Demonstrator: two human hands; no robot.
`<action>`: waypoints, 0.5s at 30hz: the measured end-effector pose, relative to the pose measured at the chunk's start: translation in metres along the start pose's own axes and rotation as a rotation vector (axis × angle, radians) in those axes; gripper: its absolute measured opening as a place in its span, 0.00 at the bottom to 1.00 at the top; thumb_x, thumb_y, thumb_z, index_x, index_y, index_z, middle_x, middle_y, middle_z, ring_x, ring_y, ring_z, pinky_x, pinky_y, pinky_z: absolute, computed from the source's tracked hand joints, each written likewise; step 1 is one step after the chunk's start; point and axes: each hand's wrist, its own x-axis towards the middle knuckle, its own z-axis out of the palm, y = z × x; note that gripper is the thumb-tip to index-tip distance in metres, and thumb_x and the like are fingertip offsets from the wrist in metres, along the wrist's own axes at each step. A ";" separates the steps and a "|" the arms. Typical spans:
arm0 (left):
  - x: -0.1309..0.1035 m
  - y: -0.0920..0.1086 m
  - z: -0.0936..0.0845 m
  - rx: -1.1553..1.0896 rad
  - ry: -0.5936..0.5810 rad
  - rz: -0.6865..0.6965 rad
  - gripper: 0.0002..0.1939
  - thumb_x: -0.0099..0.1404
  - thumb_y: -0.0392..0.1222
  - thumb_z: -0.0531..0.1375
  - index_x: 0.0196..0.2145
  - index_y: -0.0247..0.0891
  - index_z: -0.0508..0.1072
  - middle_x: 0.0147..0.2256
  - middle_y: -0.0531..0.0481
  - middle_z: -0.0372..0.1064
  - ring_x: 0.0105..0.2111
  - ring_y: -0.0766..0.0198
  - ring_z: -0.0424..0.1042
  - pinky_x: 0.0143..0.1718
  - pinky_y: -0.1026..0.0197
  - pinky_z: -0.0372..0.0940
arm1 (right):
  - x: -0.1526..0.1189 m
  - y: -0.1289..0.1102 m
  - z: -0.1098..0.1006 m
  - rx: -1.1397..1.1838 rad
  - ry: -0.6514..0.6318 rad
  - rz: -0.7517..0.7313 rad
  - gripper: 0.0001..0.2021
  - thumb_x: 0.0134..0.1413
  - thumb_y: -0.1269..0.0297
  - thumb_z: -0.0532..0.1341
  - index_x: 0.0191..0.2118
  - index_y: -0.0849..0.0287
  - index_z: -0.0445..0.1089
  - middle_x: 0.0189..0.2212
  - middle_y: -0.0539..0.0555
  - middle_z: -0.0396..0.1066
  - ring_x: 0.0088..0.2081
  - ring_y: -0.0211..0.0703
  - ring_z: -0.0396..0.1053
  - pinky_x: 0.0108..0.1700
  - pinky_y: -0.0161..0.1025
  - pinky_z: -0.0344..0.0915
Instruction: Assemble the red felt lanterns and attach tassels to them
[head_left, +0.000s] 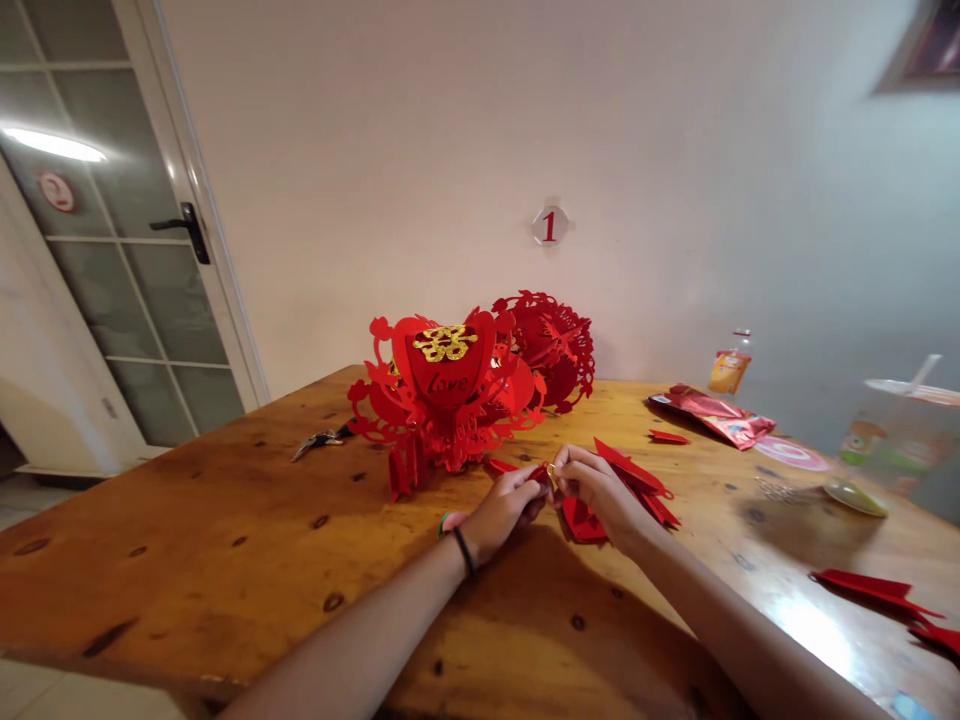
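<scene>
My left hand (504, 511), with a black band at its wrist, pinches a small red felt piece (538, 474) above the table. Close against it, my right hand (592, 486) holds a thin gold-coloured ring or wire loop (553, 472) between thumb and fingers, at the edge of the red piece. Under and beside my right hand lie folded red felt pieces (637, 480). Just beyond my hands stands a red felt lantern (448, 385) with gold glitter characters and the word "Love". Behind it sits another round red lantern (555, 345).
On the wooden table (247, 570) lie keys (321, 440) at the left. Toward the right are a red foil packet (712, 415), an orange-labelled bottle (730, 365), a plastic cup with a straw (900, 430), small metal rings (776, 490) and more red felt strips (877, 590).
</scene>
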 end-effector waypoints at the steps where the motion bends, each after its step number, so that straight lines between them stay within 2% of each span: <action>1: 0.000 0.000 0.000 -0.001 -0.011 0.004 0.08 0.56 0.43 0.51 0.27 0.36 0.64 0.18 0.58 0.49 0.18 0.72 0.45 0.19 0.65 0.40 | 0.000 0.000 0.000 0.033 -0.018 0.016 0.02 0.44 0.67 0.56 0.24 0.58 0.62 0.18 0.45 0.61 0.22 0.35 0.61 0.29 0.34 0.59; 5: -0.001 -0.001 -0.001 0.003 -0.031 0.008 0.09 0.57 0.43 0.51 0.28 0.35 0.66 0.18 0.58 0.49 0.18 0.72 0.45 0.20 0.65 0.41 | -0.001 -0.001 0.000 0.117 -0.063 0.054 0.03 0.45 0.68 0.56 0.24 0.58 0.62 0.17 0.45 0.60 0.21 0.34 0.61 0.29 0.34 0.60; 15: -0.003 0.002 0.000 0.059 -0.046 0.048 0.10 0.57 0.42 0.51 0.28 0.34 0.68 0.19 0.56 0.53 0.19 0.72 0.50 0.20 0.66 0.45 | -0.004 -0.004 -0.004 0.153 -0.118 0.180 0.03 0.43 0.69 0.56 0.23 0.58 0.61 0.17 0.45 0.59 0.22 0.34 0.63 0.27 0.31 0.59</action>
